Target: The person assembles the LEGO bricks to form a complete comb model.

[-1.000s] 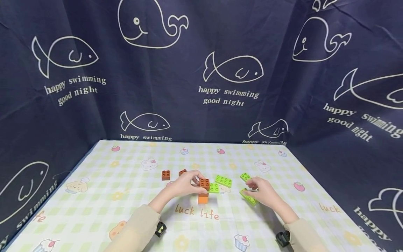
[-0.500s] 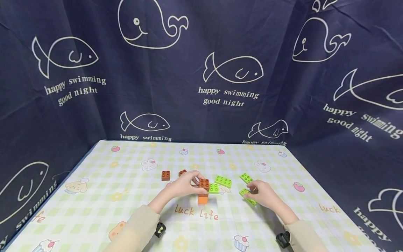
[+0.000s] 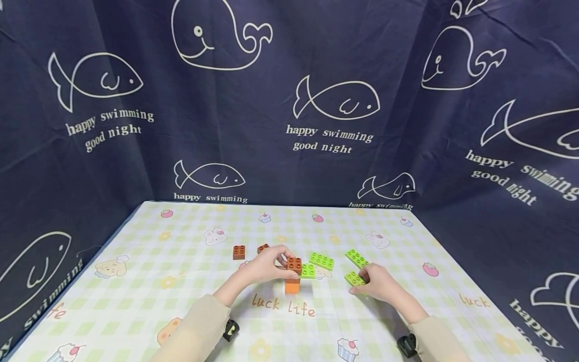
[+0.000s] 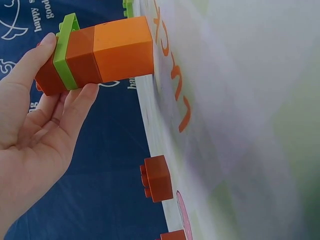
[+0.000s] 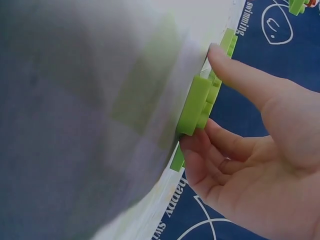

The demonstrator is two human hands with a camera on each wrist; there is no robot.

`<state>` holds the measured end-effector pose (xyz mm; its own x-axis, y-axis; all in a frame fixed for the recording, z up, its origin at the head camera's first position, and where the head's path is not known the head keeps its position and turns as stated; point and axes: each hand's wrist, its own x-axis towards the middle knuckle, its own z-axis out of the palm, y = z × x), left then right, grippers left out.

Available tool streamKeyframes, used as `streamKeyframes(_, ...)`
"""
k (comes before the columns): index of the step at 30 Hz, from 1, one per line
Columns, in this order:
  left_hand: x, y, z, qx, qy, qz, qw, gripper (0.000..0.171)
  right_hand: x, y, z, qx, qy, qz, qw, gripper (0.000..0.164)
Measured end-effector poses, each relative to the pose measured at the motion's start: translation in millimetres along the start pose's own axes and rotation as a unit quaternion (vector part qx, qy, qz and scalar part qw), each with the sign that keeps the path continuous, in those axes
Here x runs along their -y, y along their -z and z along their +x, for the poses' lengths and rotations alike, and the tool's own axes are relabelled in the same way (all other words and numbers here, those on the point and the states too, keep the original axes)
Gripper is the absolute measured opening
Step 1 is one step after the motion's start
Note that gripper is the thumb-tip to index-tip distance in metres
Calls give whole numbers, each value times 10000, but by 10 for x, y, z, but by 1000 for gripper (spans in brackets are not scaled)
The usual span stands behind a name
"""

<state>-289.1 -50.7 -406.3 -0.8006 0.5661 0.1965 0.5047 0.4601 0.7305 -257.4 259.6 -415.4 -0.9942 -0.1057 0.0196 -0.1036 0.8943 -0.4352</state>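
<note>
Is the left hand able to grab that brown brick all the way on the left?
Probably not right now: the left hand grips the brick tower. If it let go, nothing seems to cover the brown brick.

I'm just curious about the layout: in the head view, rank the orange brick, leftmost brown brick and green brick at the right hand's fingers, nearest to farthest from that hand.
1. Green brick: at the right hand.
2. Orange brick: bottom of the stack, to the left.
3. Leftmost brown brick: farther left, beyond the stack.
</note>
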Motion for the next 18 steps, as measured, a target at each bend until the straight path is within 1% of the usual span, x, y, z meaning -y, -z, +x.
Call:
streamKeyframes(6, 8, -2, 0, -1, -3, -26, 10000, 36, 21, -13, -14, 67, 96, 149, 9998, 45)
streamKeyframes(11, 8, -4, -1, 7, -24, -43, 10000, 36, 27, -16, -26, 93, 282, 215, 9993, 42)
streamKeyframes(13, 6, -5, -2, 9, -8, -44, 10000, 36, 27, -16, -24, 101, 333, 180, 9992, 43)
streamKeyframes(18, 2, -7, -2, -1, 46, -73, 10000, 36, 30, -14, -17, 121, 284, 149, 9994, 49)
